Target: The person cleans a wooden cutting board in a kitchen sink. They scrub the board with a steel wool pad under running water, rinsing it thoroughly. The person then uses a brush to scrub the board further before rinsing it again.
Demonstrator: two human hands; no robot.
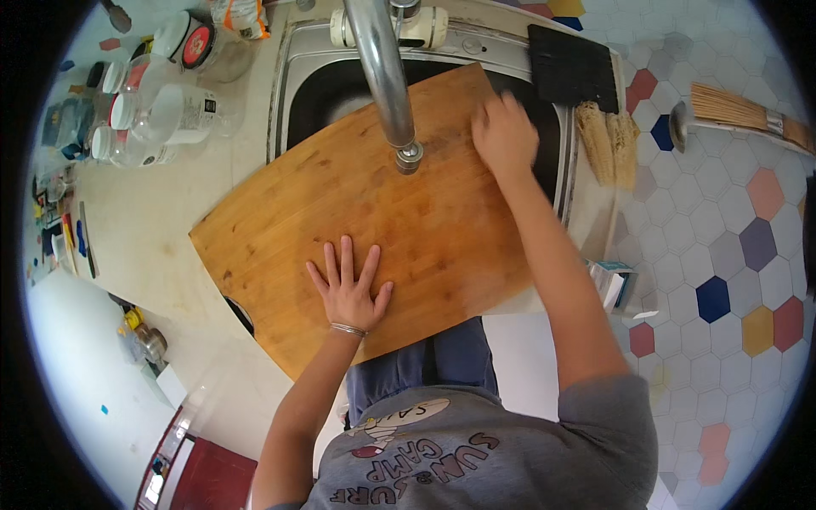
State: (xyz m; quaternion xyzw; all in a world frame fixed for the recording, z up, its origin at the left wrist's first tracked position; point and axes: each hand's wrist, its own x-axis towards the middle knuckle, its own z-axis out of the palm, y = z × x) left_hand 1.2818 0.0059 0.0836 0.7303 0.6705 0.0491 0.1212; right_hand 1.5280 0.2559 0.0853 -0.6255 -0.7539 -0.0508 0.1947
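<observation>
A large wooden cutting board lies aslant over the sink and the counter in front of it, with a slot-shaped handle hole at its left end. My left hand rests flat on the board near its front edge, fingers spread, a thin bracelet at the wrist. At the board's far right corner, over the sink, my right hand is closed and a little blurred. Whatever its curled fingers hold is hidden. Above the board hangs the metal faucet. The steel sink shows around the board's far side.
Clear plastic jars and bottles stand at the back left of the counter. Right of the sink are a black slab and dried loofahs. A bamboo brush and a ladle hang against the hexagon-tiled wall. A small box sits near my right arm.
</observation>
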